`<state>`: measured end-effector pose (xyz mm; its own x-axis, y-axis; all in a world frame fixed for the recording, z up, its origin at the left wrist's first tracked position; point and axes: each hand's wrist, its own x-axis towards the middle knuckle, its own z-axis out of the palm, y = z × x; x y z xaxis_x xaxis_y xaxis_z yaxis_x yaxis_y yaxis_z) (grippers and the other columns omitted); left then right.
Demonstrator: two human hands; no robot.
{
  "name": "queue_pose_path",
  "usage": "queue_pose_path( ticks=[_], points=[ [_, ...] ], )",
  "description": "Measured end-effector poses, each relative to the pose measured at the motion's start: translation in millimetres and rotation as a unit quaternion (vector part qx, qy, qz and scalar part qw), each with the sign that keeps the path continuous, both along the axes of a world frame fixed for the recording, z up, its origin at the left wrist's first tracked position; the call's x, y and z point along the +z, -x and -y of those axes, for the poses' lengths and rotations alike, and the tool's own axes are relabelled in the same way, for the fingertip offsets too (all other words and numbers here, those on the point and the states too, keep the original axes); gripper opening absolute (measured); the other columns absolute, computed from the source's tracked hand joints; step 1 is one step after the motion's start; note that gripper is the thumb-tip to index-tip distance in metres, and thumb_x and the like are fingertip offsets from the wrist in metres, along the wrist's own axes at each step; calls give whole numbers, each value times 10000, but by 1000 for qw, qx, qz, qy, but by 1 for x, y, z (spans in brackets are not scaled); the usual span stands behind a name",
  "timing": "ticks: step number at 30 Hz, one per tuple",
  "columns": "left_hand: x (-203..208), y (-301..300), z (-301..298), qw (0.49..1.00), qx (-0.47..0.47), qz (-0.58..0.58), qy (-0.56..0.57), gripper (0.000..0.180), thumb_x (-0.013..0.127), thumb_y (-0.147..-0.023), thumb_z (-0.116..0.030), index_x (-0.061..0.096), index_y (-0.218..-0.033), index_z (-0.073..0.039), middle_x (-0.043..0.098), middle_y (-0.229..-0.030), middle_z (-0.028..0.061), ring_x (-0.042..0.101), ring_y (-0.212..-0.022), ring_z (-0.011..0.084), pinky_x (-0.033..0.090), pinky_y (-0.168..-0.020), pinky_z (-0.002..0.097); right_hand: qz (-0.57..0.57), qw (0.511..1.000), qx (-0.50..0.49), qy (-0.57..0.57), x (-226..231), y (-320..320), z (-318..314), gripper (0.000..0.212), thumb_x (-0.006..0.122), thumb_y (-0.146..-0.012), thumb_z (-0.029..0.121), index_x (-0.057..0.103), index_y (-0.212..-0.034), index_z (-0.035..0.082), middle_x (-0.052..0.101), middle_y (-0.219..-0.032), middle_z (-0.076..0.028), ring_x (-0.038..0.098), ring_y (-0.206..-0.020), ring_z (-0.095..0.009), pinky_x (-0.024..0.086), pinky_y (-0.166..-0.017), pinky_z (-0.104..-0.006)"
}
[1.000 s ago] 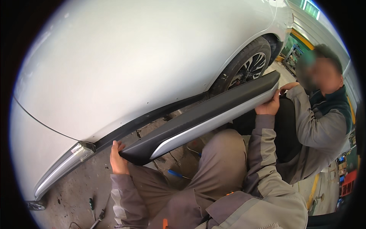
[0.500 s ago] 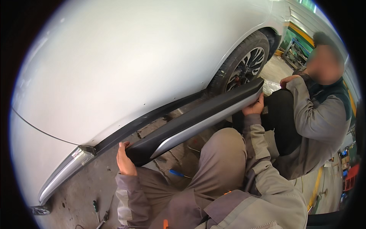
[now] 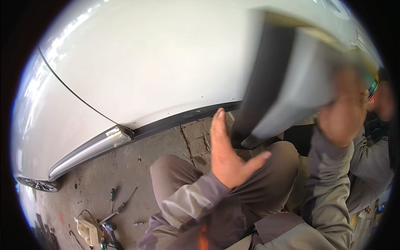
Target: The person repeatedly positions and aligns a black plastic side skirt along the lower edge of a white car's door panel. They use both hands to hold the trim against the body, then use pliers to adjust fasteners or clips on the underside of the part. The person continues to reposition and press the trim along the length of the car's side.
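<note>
A long black-and-silver car door trim panel [image 3: 287,79] is tipped steeply up in front of me, blurred by motion. My right hand [image 3: 343,110], also blurred, grips its silver side; the fingertips are hard to make out. Off the panel, my left hand [image 3: 231,160] is open beside its lower end, fingers up and thumb spread. Behind the panel stands the white car door [image 3: 166,54], with small holes along its lower part and the black sill [image 3: 175,118] below.
A matching trim piece [image 3: 87,154] is on the neighbouring door. On the floor at left lie a screwdriver [image 3: 112,200], a power drill [image 3: 109,233], a pale bag-like thing [image 3: 87,230] and a small metal cylinder [image 3: 138,223]. A co-worker's blurred hand [image 3: 383,100] is at far right.
The panel has swung from nearly level across my knees to steeply upright at the right. My left hand has let go of its end. My view has shifted left, showing more floor tools.
</note>
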<state>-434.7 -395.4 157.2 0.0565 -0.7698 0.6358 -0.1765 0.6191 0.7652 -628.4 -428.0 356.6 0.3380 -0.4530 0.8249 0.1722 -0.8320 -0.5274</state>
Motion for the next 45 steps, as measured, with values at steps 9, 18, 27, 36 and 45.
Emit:
queue_pose_path(
  ticks=[9, 18, 27, 36, 45],
  points=[
    [-40, -13, -8, 907, 50, -398, -131, 984, 799, -776, -431, 260, -1461, 25, 409, -1433, 236, 461, -1307, 356, 380, -1093, 483, -323, 896, -187, 241, -81, -213, -41, 260, 629, -819, 138, 552, -962, -64, 565, -622, -138, 572, -499, -233, 448, -376, -368],
    [-62, -82, 31, 797, -6, -602, -48, 666, 595, -919, -550, 525, -1390, -83, 567, -1361, 159, 574, -1207, 345, 486, -995, 505, -403, 895, -46, 188, -121, -128, -25, 602, 749, -802, 314, 571, -1314, 53, 602, -1161, -143, 589, -994, -264, 459, -847, -417],
    [-58, -106, 75, 798, 112, -583, -99, 890, 627, -804, -737, 493, -1460, -150, 545, -1394, 128, 560, -1246, 322, 514, -944, 512, -85, 835, -490, -236, -172, 98, 76, 526, 655, -978, 383, 553, -1355, 31, 610, -1317, -119, 651, -1075, -273, 500, -923, -362],
    [-75, -99, 91, 789, 102, -589, -141, 765, 579, -880, -680, 506, -1448, -174, 572, -1398, 69, 562, -1257, 284, 504, -982, 501, 212, 838, -190, -465, -305, 95, 107, 594, 445, -1049, 540, 403, -1472, 126, 583, -1368, -110, 643, -1112, -226, 544, -869, -397],
    [-90, -89, 99, 783, 93, -568, -238, 766, 568, -886, -701, 493, -1434, -170, 542, -1382, 50, 532, -1207, 263, 451, -989, 512, 233, 824, -257, -448, -326, 120, 133, 479, 522, -1046, 449, 464, -1380, 111, 579, -1321, -99, 642, -1089, -213, 558, -863, -415]
  ],
)
